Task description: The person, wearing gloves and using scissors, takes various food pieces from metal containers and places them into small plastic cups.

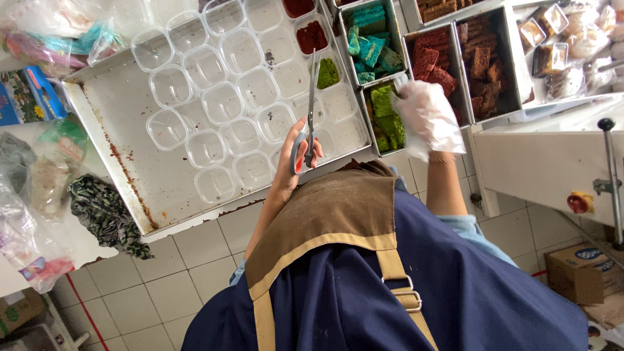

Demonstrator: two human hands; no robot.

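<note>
My left hand (294,162) grips grey-handled scissors (310,110), blades pointing away from me over a large metal tray (117,123). The tray carries several clear plastic cups (222,103); most hold nothing, a few at the far end hold red pieces (312,37), and one by the scissor tips holds a green cake piece (327,73). My right hand (426,120), in a thin clear plastic glove, rests at the edge of a small metal pan of green cake pieces (388,117). I cannot tell if it holds a piece.
Behind are metal pans of blue cake (370,36), red cake (430,58) and brown cake (482,62). Packed cakes (552,52) lie at the far right. Plastic bags (39,195) crowd the left. A white machine (552,162) and a cardboard box (582,270) stand right.
</note>
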